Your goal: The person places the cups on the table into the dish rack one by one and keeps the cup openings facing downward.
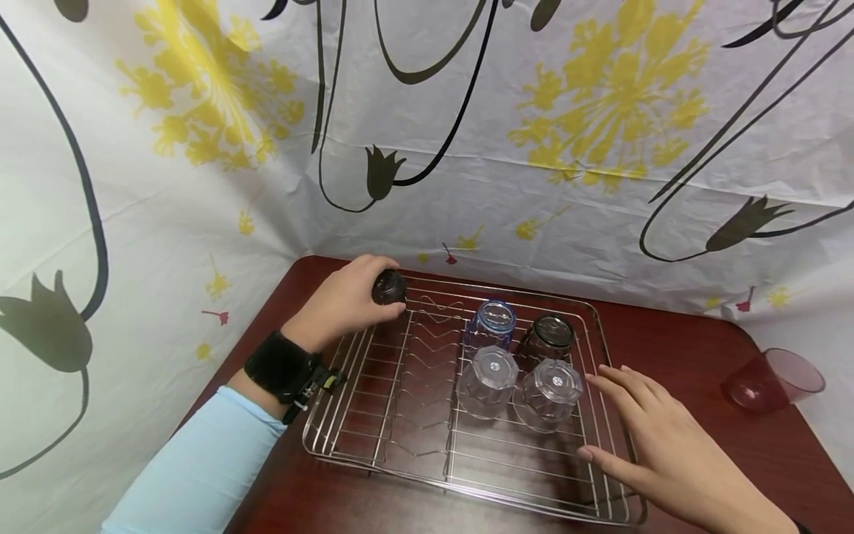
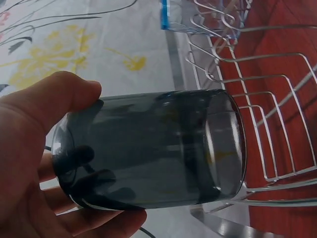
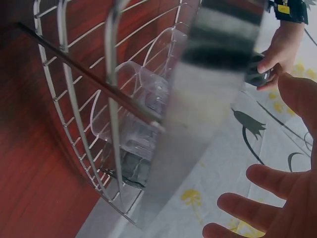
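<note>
My left hand [image 1: 350,297] grips a dark grey glass [image 2: 148,148] round its base end. The glass is mouth down over the rack's far left corner; whether its rim touches the wires I cannot tell. Beside the right edge of the wire dish rack [image 1: 373,469], my right hand [image 1: 657,445] is held with fingers spread and nothing in them. Nearest to it is an upside-down clear glass [image 1: 550,393] in the rack. Another clear glass [image 1: 488,386], a blue glass [image 1: 490,326] and a dark tinted glass [image 1: 548,337] are grouped there, also upside down.
A red transparent glass [image 1: 767,382] is on the dark red table [image 1: 694,356], right of the rack. Patterned white sheeting [image 1: 427,215] rises behind and at both sides of the table. Wavy wire dividers [image 1: 427,363] run through the rack's left half.
</note>
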